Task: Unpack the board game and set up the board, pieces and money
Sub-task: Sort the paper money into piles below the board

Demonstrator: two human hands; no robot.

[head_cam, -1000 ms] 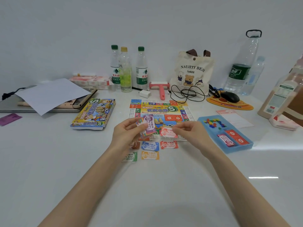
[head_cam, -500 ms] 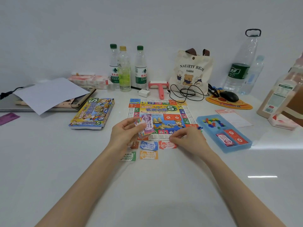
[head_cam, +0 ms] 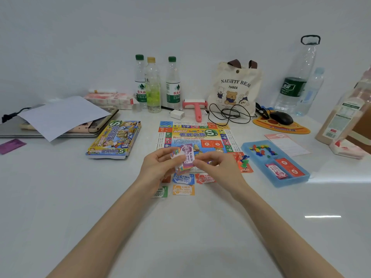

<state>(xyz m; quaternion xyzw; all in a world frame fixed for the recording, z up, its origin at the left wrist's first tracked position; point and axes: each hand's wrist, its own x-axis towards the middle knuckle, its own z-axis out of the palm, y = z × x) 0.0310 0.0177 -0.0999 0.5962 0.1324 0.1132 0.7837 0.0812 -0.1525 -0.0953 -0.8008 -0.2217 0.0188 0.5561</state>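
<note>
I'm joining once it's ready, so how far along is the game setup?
Done: the board lies open flat, the box set aside at its left. In hand: money. Several notes lie in two rows before the board; the left hand holds the stack of notes while the right hand pinches the top note. Left: the rest of the stack, plus the coloured pieces and red cards lying in the blue tray.

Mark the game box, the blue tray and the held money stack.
game box (head_cam: 114,139): head view, middle of the lid.
blue tray (head_cam: 293,180): head view, near wall.
money stack (head_cam: 187,156): head view, purple top note.
</note>
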